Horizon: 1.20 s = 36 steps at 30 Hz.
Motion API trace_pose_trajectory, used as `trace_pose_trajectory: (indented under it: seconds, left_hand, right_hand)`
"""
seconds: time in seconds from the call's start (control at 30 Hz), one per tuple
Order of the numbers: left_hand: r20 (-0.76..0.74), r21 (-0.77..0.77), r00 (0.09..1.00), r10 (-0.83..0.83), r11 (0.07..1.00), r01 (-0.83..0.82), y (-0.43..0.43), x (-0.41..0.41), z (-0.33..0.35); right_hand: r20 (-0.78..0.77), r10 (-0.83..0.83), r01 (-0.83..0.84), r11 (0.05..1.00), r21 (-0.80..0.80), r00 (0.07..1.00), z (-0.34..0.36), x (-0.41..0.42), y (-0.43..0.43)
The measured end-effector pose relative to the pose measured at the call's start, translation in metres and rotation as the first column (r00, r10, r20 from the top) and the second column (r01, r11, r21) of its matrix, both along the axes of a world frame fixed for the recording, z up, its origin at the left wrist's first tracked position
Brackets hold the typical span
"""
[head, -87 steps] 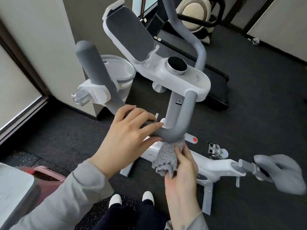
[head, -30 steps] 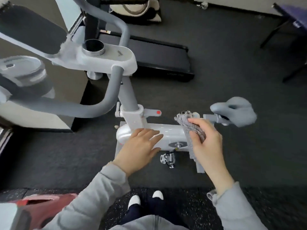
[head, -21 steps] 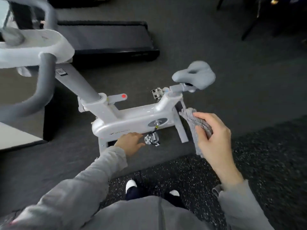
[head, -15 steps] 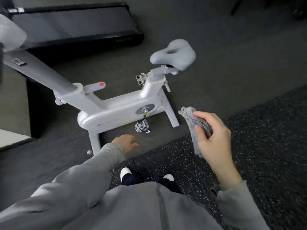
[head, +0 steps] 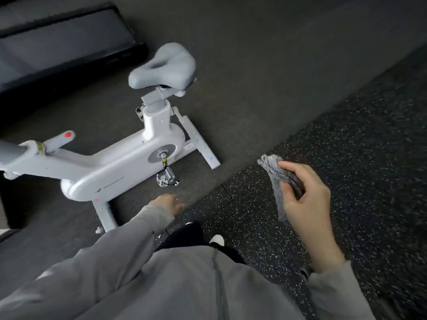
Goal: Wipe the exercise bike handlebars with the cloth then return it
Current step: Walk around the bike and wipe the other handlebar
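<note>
A fluffy grey cloth (head: 278, 181) hangs folded from my right hand (head: 305, 199), which grips it in the air over the speckled mat, to the right of the bike. The white exercise bike (head: 111, 172) stands at left with its grey saddle (head: 164, 65) toward the top. Its handlebars are out of the frame; only the grey stem (head: 7, 152) shows at the left edge. My left hand (head: 167, 202) hangs low near my body with relaxed fingers, holding nothing, just in front of the bike's pedal (head: 165, 179).
A black treadmill deck (head: 64, 40) lies behind the bike at upper left. Dark carpet surrounds the bike; a black speckled rubber mat (head: 358, 158) covers the floor to the right and under my white shoes (head: 217, 240).
I let go of the handlebar, pulled the cloth off it and turned right, away from the bike. The handlebars slid out of view; my left hand dropped to my side.
</note>
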State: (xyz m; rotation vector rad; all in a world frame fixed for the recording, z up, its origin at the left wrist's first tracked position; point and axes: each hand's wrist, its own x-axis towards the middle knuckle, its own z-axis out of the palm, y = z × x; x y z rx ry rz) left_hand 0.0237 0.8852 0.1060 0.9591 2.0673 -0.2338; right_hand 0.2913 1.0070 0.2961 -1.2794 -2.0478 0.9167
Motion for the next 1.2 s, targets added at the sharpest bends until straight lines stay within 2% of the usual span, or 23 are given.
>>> trace_pose_trajectory:
  seconds: [0.17,0.33,0.53,0.8,1.1,1.2]
  left_hand:
    - [-0.008,-0.059,1.000,-0.007,0.998,0.007,0.043,-0.002,-0.004]
    - [0.008,-0.089,1.000,0.012,0.996,-0.011,0.102,-0.011,-0.023]
    - [0.057,-0.025,0.996,0.071,0.997,-0.070,0.201,-0.030,-0.019]
    - [0.057,0.064,0.991,0.125,0.990,-0.129,0.304,-0.058,-0.005]
    - [0.000,-0.098,0.973,0.230,0.968,-0.229,0.385,-0.049,-0.019]
    - [-0.003,-0.076,0.949,0.314,0.947,-0.313,0.428,-0.037,-0.017]
  right_hand:
    - [0.023,-0.090,0.091,0.995,-0.030,0.996,-0.011,0.017,0.033]
    - [0.040,-0.108,0.109,0.994,-0.022,0.993,-0.018,0.007,0.095]
    - [0.032,-0.092,0.093,0.996,-0.006,0.995,-0.006,-0.029,0.197]
    - [0.000,0.010,-0.010,1.000,0.012,1.000,0.000,-0.072,0.304]
    - [-0.032,0.167,-0.168,0.986,-0.020,0.985,-0.015,-0.090,0.453]
    - [-0.015,0.283,-0.283,0.959,-0.009,0.959,-0.015,-0.095,0.513]
